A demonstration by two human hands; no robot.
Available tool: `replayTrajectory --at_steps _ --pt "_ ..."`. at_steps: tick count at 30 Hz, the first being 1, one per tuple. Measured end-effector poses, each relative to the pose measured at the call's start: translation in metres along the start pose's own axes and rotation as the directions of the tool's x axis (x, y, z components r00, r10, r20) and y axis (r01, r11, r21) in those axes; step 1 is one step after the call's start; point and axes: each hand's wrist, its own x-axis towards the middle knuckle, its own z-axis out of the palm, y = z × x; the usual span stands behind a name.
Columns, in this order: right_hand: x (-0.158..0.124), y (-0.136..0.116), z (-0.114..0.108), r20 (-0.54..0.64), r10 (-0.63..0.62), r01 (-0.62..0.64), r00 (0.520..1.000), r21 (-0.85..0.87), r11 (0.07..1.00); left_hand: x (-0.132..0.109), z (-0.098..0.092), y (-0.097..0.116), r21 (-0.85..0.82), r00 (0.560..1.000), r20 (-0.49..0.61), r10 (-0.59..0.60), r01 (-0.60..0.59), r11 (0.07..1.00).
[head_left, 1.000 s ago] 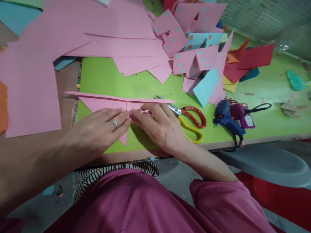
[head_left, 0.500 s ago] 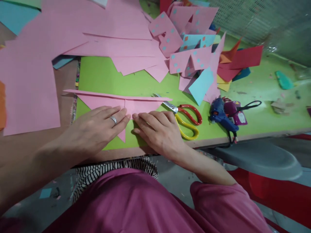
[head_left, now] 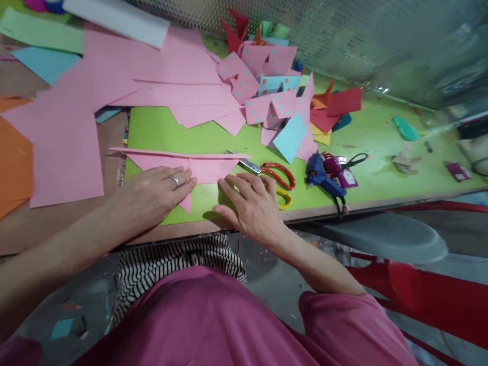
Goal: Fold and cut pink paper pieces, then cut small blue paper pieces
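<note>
A folded piece of pink paper (head_left: pixel 209 170) lies on the green table top in front of me, its long upper edge standing up a little and a pointed corner sticking out toward me. My left hand (head_left: pixel 158 190) rests flat on its left part, fingers stretched out, a ring on one finger. At the paper's lower right edge, my right hand (head_left: pixel 253 203) touches down with its fingertips, thumb spread away. Just beyond that hand lie scissors with one red and one yellow handle (head_left: pixel 280 173); their blade tips reach under or behind the paper, and the yellow handle is partly hidden.
A blue glue gun (head_left: pixel 322 175) lies to the right beside a purple packet (head_left: pixel 346 178). Large pink sheets (head_left: pixel 68 137) cover the left and back. Dotted pink cut-outs (head_left: pixel 270 107) stand behind the scissors. A grey stool (head_left: pixel 385 236) is below the table's right edge.
My right hand has shifted right along the paper's edge, away from my left hand, and its thumb has spread. My left hand stays on the paper. The view has tilted up and right.
</note>
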Motion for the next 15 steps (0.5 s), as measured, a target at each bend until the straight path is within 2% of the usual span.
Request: replayTrajectory --at_steps 3,7,9,12,15 --pt "0.004 0.001 -0.002 -0.016 0.027 -0.026 1.0 0.042 0.999 0.004 -0.001 -0.002 -0.022 1.0 0.007 -0.014 0.014 1.0" --pt "0.016 -0.004 0.001 -0.003 -0.111 0.11 0.994 0.187 0.976 0.0 -0.011 -0.006 -0.161 0.991 -0.003 -0.135 0.133 0.978" --pt "0.021 -0.006 0.005 -0.009 -0.139 0.137 0.99 0.235 0.962 -0.009 -0.016 -0.008 -0.207 0.98 0.049 -0.193 0.199 0.958" --pt "0.027 -0.005 0.01 0.0 -0.126 0.12 0.992 0.289 0.95 -0.022 -0.021 -0.01 -0.235 0.965 0.176 -0.192 0.231 0.944" --pt "0.031 -0.003 0.013 0.02 -0.097 0.085 0.995 0.333 0.939 -0.026 -0.021 -0.012 -0.211 0.954 0.219 -0.202 0.249 0.945"
